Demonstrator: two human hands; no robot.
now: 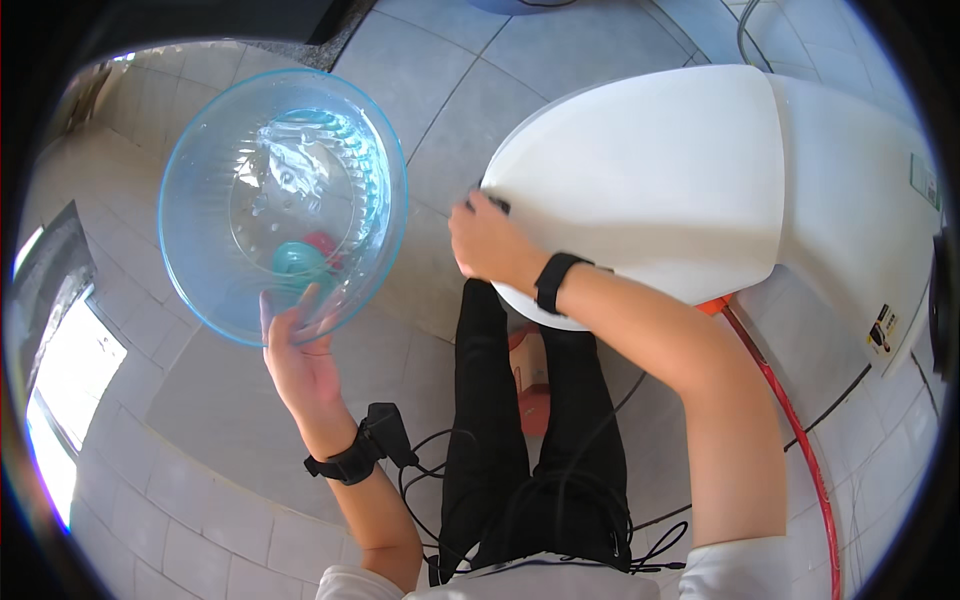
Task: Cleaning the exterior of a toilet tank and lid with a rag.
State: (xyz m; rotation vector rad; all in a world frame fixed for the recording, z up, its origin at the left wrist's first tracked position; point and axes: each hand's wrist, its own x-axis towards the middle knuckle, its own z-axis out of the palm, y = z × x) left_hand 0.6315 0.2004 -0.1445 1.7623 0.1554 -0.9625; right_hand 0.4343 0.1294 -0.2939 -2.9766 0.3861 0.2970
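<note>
On the left is a clear bluish plastic basin (178, 235) with water in it, tilted a little. My left hand (298, 345) grips its near rim, some fingers inside the wall and some outside. By those fingers, in the basin, lie a round turquoise thing (298, 260) and a small pink-red thing (322, 243); their kinds are unclear. My right hand (492, 240) is closed at the front edge of a white toilet lid (650, 165), which is down. Something small and dark (497, 204) shows at its fingers, too hidden to name.
Behind the lid stands the white toilet body (850, 190). A red hose (785, 400) runs along the floor on the right, beside black cables (835, 410). Grey floor tiles (420, 70) lie between basin and toilet. A reddish stool-like thing (535, 410) shows between my legs.
</note>
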